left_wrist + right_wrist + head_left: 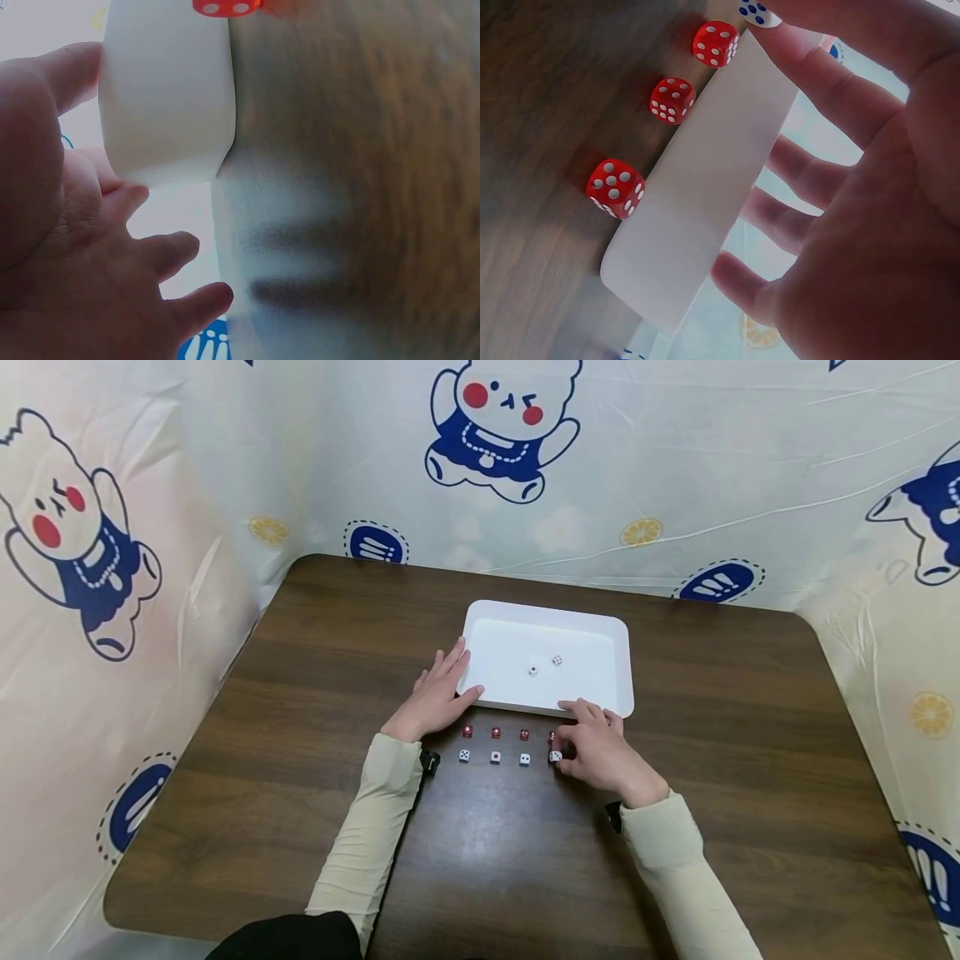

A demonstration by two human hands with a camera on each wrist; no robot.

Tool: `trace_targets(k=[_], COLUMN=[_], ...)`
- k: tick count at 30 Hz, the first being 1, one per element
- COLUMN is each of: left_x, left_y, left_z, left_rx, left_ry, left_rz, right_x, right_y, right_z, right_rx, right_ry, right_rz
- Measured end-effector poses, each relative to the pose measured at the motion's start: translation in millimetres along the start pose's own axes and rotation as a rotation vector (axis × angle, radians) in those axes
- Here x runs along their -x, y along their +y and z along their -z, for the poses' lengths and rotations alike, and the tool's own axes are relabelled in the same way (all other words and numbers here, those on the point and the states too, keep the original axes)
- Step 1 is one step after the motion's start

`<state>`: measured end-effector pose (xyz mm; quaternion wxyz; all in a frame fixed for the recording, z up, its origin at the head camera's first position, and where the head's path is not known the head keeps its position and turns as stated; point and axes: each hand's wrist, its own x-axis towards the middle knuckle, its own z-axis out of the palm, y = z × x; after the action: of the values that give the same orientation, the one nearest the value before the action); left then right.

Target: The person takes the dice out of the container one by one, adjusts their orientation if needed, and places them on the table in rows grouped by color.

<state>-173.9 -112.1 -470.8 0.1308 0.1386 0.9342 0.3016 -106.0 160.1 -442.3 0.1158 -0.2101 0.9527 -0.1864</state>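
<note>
My left hand [435, 697] rests along the left edge of a white tray [474, 652], fingers spread and thumb at the near left corner. Between thumb and index finger, my right hand [603, 752] pinches a white die [757, 12] with blue dots, at the right end of a row of white dice [495, 757]. Behind that row runs a row of red dice [496, 732], close to the tray's near side; the rightmost is partly covered by the right hand. The right hand's other fingers reach over the tray's near rim. Two white dice [557, 660] lie inside the tray.
The brown wooden table [315, 693] extends around the tray and dice. A patterned cloth [360, 443] hangs along its back and sides. A black object [292, 937] shows at the near left edge of the head view.
</note>
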Motion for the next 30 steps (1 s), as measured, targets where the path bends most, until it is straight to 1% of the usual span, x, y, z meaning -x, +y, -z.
trace_targets(k=[30], left_x=[0.1], left_y=[0.4], left_z=[-0.1], left_rx=[0.0], left_ry=[0.001], left_rz=[0.0], right_x=[2.4], right_y=[-2.1], right_z=[-8.4], right_rx=[0.079], right_ry=[0.001], right_rz=[-0.007])
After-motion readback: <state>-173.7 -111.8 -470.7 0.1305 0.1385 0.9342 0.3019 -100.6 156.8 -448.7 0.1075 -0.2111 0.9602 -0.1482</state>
